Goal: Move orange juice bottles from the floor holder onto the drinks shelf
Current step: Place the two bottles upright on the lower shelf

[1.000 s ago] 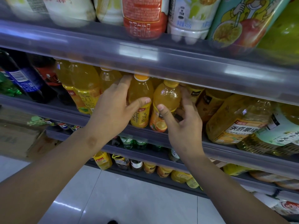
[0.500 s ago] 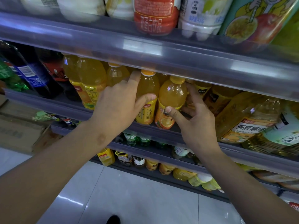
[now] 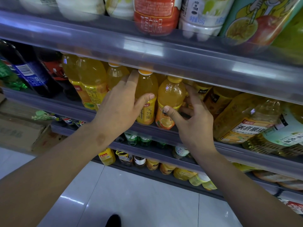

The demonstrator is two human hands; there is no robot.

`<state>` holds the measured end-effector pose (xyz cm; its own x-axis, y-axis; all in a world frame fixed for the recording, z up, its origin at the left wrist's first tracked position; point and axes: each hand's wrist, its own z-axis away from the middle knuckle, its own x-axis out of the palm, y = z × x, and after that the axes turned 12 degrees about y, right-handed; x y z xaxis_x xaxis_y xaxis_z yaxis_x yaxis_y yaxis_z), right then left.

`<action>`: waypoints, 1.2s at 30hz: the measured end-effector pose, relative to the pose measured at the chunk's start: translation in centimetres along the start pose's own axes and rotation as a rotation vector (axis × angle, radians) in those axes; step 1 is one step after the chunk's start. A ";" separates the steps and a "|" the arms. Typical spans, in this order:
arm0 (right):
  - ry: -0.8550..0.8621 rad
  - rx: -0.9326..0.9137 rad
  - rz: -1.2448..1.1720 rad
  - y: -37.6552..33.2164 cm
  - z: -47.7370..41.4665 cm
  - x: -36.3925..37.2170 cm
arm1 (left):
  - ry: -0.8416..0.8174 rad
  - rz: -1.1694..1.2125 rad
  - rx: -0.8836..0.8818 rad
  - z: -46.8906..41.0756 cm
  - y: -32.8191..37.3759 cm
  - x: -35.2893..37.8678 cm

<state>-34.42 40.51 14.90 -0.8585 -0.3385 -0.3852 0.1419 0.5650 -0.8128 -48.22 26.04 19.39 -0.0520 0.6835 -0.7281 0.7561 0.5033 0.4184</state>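
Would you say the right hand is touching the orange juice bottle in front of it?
Touching: in the head view the right hand's thumb presses the bottle's label.

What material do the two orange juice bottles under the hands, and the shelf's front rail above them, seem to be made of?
Bottles: the left bottle and right bottle look like clear glossy plastic; the juice shows through, highlights glint, and each has a printed label wrap. Caps look like opaque plastic. Rail: probably translucent greyish plastic, smooth, since light reflects off it and bottle tops show dimly through.
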 end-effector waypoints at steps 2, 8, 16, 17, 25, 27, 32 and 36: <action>-0.008 0.003 -0.021 0.0 0.0 0.1 | 0.019 0.032 0.002 0.0 -0.1 0.1; -0.012 0.063 -0.048 0.1 -0.2 0.4 | 0.040 0.083 0.021 -0.7 -0.6 -0.2; 0.050 0.079 -0.010 -0.4 0.2 0.9 | 0.100 0.087 0.015 -0.4 -1.0 0.0; 0.061 0.082 -0.004 -0.4 0.4 1.0 | 0.107 0.095 0.008 -0.2 -1.0 0.2; 0.177 0.002 0.087 -0.5 1.6 1.7 | 0.133 0.085 0.005 0.0 -0.7 0.4; 0.177 -0.011 0.092 -0.5 1.7 1.7 | 0.137 0.082 -0.006 0.0 -0.7 0.4; 0.130 0.014 0.077 -0.4 1.6 1.4 | 0.202 0.090 -0.015 0.3 -0.6 0.2; 0.059 0.068 0.018 -0.1 1.5 0.9 | 0.217 0.186 -0.061 0.8 -0.7 -0.1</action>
<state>-34.47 39.05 13.97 -0.8826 -0.2832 -0.3752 0.1888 0.5175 -0.8346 -48.23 25.25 18.72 -0.0590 0.8608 -0.5056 0.7252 0.3850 0.5709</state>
